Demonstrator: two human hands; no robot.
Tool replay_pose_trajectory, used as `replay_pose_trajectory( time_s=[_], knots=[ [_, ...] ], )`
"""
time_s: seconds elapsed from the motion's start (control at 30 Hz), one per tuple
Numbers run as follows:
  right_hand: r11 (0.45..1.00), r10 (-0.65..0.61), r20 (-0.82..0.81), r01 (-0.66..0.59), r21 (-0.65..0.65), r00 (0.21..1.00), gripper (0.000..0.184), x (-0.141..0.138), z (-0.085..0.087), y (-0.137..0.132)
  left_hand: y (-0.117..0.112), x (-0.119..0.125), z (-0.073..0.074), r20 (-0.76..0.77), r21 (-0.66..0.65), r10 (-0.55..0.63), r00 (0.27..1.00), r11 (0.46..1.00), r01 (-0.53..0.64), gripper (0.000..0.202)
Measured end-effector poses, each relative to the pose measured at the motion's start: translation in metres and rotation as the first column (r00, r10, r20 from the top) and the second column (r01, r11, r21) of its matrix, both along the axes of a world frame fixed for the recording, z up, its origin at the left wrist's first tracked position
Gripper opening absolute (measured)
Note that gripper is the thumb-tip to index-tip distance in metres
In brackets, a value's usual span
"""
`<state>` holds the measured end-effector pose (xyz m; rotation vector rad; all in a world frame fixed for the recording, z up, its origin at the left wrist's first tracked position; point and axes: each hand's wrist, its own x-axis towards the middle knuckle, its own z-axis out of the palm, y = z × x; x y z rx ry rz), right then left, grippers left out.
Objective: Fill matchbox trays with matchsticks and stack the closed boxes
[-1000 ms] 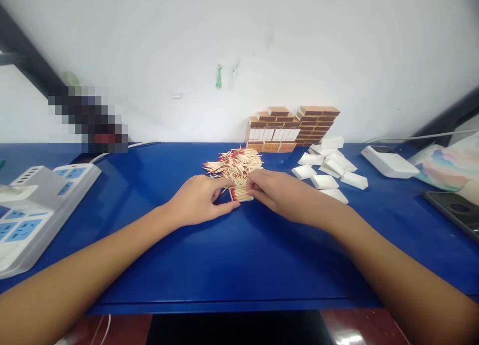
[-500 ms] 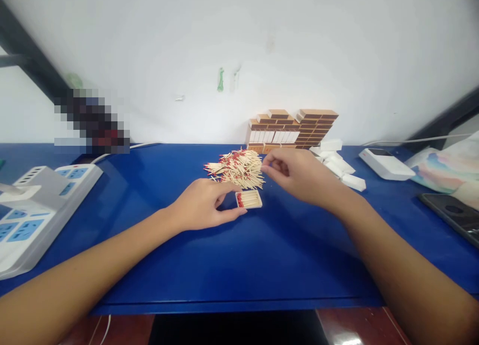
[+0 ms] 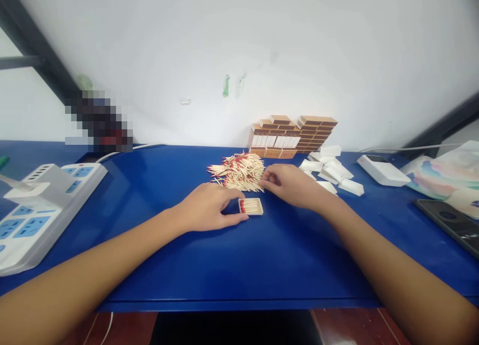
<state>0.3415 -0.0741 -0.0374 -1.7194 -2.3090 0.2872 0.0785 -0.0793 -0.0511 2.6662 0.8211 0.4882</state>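
Observation:
A small white matchbox tray (image 3: 261, 206) lies on the blue table, holding a layer of red-headed matchsticks (image 3: 250, 206). My left hand (image 3: 209, 206) grips its left end between thumb and fingers. Just behind the tray is a loose heap of matchsticks (image 3: 241, 171), their red heads mostly toward the left. At the heap's right edge, my right hand (image 3: 290, 183) is closed in a pinch, its fingertips against the outer sticks. Whether a matchstick is between them is too small to make out.
Brown matchboxes (image 3: 316, 134) stand stacked against the wall. Several white trays (image 3: 337, 172) lie scattered right of my right hand. Farther right are a white device (image 3: 383, 171), a phone (image 3: 449, 224) and a colourful plastic bag (image 3: 445, 168). A power strip (image 3: 56, 210) occupies the left side.
My right hand has come slightly nearer to me along the heap's right edge, fingertips lower. My left hand stays on the tray. The whole view has shifted a little.

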Motion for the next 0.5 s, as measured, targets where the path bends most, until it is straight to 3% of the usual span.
replay_pose_trajectory(
  time_s=[0.2,0.5],
  knots=[
    [1.0,0.008,-0.002,-0.008,-0.015,1.0,0.016,0.0,-0.002,0.001,0.001,0.0,0.0,0.013,0.02,0.005,1.0,1.0,-0.006,0.037],
    [0.996,0.088,-0.068,-0.089,-0.014,0.994,0.022,0.009,0.01,-0.003,0.006,-0.002,0.001,0.035,0.043,0.138,0.99,0.989,-0.139,0.037]
  ],
)
